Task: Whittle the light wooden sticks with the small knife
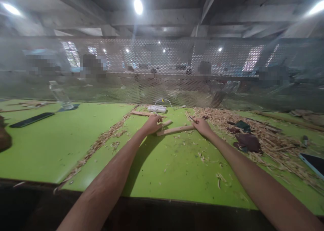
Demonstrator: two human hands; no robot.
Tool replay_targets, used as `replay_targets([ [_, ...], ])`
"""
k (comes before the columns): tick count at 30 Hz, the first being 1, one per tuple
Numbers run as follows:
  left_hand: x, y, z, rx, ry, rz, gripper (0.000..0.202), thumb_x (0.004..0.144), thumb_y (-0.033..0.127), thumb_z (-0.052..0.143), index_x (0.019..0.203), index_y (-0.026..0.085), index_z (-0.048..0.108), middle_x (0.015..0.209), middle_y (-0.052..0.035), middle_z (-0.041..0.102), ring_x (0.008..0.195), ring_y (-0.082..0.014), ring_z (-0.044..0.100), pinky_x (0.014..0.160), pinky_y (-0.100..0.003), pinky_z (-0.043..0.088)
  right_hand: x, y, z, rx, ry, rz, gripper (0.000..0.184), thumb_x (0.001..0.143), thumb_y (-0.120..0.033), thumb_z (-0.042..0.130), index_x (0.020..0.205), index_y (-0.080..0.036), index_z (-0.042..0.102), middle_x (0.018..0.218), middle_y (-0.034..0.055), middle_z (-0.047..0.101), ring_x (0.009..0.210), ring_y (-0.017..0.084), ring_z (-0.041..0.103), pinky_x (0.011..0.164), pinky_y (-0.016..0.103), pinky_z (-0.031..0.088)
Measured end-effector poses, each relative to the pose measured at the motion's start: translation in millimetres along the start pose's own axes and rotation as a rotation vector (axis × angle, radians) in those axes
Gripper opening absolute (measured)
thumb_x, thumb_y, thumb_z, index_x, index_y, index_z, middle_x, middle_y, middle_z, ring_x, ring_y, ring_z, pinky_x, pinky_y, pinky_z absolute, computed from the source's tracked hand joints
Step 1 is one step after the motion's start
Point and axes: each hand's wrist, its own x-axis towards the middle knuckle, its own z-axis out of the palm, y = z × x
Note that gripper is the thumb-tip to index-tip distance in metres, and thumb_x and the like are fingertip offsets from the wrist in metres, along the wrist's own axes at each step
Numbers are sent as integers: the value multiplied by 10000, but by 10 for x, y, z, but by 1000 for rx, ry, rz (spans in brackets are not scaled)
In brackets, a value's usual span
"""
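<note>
My left hand (152, 124) is at the middle of the green table, its fingers curled round one end of a short wooden stick (167, 123). Just in front of it lies a longer pale wooden strip (176, 130). My right hand (203, 126) is closed on a thin dark tool (191, 118) that looks like a small knife; its far end points up and left. The right end of the longer strip meets my right fingers; whether they grip it too is hidden. Behind my left hand another wooden strip (140, 113) lies flat.
Wood shavings (268, 140) heap on the right, around dark scraps (248, 142). A white power strip (157, 108) sits before the perforated screen (162, 86). Left are a bottle (60, 95), a dark phone-like slab (32, 119) and another person's hand (3, 136); a phone (314, 163) lies right.
</note>
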Motion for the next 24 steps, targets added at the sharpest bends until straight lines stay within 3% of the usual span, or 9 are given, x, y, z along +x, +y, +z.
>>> replay_targets([
  [4, -27, 167, -14, -96, -212, -50, 256, 841, 363, 768, 634, 226, 704, 675, -89, 690, 534, -197, 552, 542, -321, 420, 1, -1, -9, -1, 25, -11, 273, 943, -261, 649, 691, -215, 554, 687, 26, 609, 664, 180, 553, 604, 277, 306],
  [7, -49, 269, 34, -78, -307, -15, 215, 749, 348, 865, 637, 239, 717, 674, -68, 685, 536, -193, 562, 564, -320, 435, 6, 8, -5, -4, 37, -6, 264, 925, -255, 667, 684, -214, 566, 675, 26, 604, 657, 184, 553, 600, 280, 311],
  [11, -60, 293, 97, -8, -308, 10, 212, 686, 256, 903, 642, 247, 696, 694, -54, 695, 584, -205, 596, 632, -321, 467, 12, 29, 11, -27, 32, -2, 195, 908, -258, 644, 721, -206, 624, 705, 46, 645, 681, 200, 567, 607, 287, 329],
  [17, -23, 207, 113, 10, -333, -2, 237, 887, 267, 726, 656, 231, 761, 619, -63, 662, 494, -193, 523, 604, -333, 431, 33, 66, 8, 16, 35, -4, 196, 918, -306, 614, 780, -196, 700, 713, 56, 674, 699, 211, 589, 615, 284, 377],
  [20, 2, 179, 119, 5, -263, -2, 282, 942, 270, 647, 709, 214, 795, 653, -79, 688, 485, -191, 504, 574, -333, 415, 42, 68, -4, 31, 30, -8, 228, 933, -318, 598, 776, -195, 709, 718, 65, 688, 706, 218, 604, 633, 288, 403],
  [24, 16, 181, 128, -68, -147, -36, 247, 916, 253, 687, 696, 189, 782, 669, -77, 697, 499, -175, 498, 542, -310, 388, 31, 53, -11, 67, 28, -11, 235, 925, -324, 603, 763, -193, 712, 758, 83, 721, 742, 241, 646, 675, 310, 440],
])
